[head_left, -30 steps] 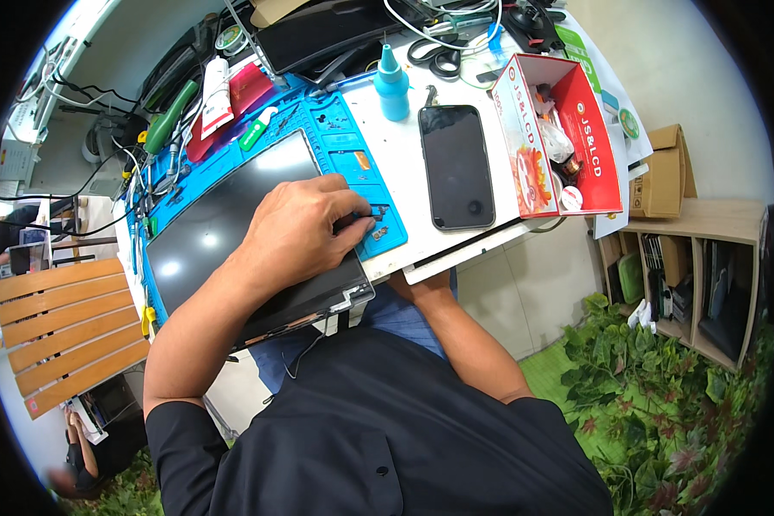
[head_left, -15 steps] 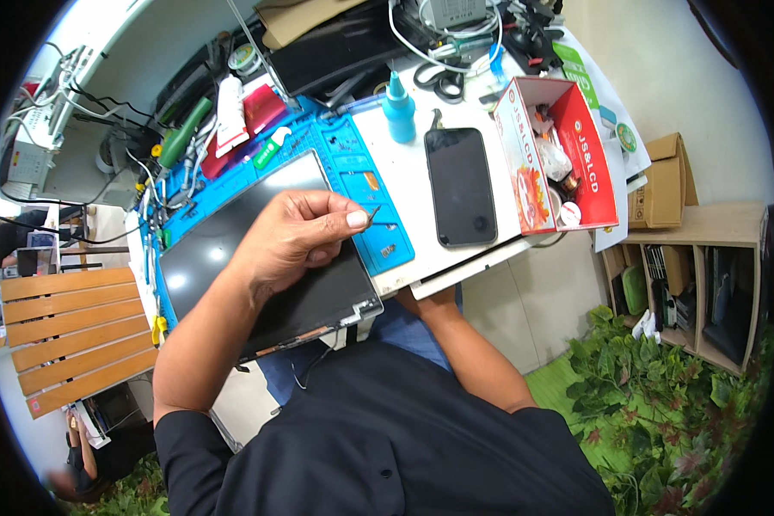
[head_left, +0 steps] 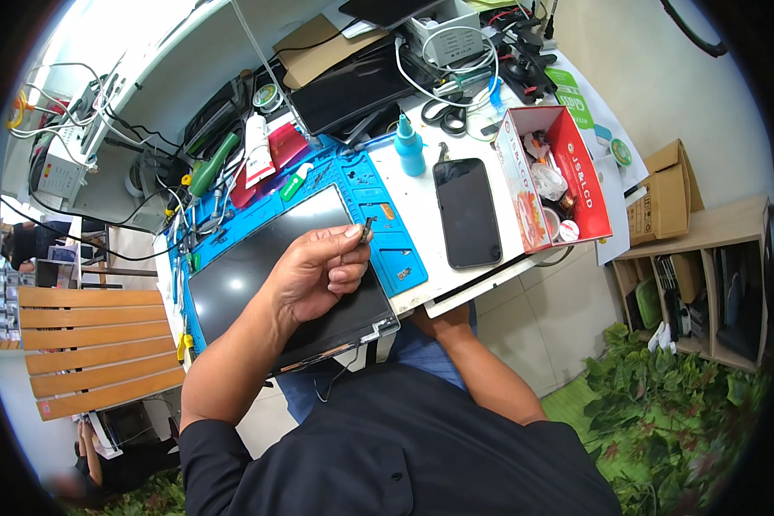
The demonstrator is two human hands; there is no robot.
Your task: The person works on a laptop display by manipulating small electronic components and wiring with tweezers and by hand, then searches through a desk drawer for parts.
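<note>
My left hand (head_left: 318,273) is raised above a dark laptop screen panel (head_left: 232,277). Its thumb and fingers pinch a small dark piece (head_left: 368,228), too small to name for certain. The panel lies on a blue repair mat (head_left: 411,273), its lower edge jutting past the table front with a thin cable hanging down. My right hand (head_left: 443,322) is low at the table's front, partly under the edge of a white drawer (head_left: 477,288); its fingers are hidden. A black smartphone (head_left: 468,215) rests face up on the white tabletop, right of the mat.
Behind the phone are a light-blue squeeze bottle (head_left: 410,150) and black scissors (head_left: 445,115). A red and white box (head_left: 586,193) of small parts stands at the right. Tools, including a green-handled one (head_left: 215,165), crowd the back left. A wooden slatted bench (head_left: 99,344) is at far left.
The whole view has shifted, so the table sits lower and further right. My left hand has turned, showing more curled fingers, and the dark piece now points upward. My right hand stays under the edge.
</note>
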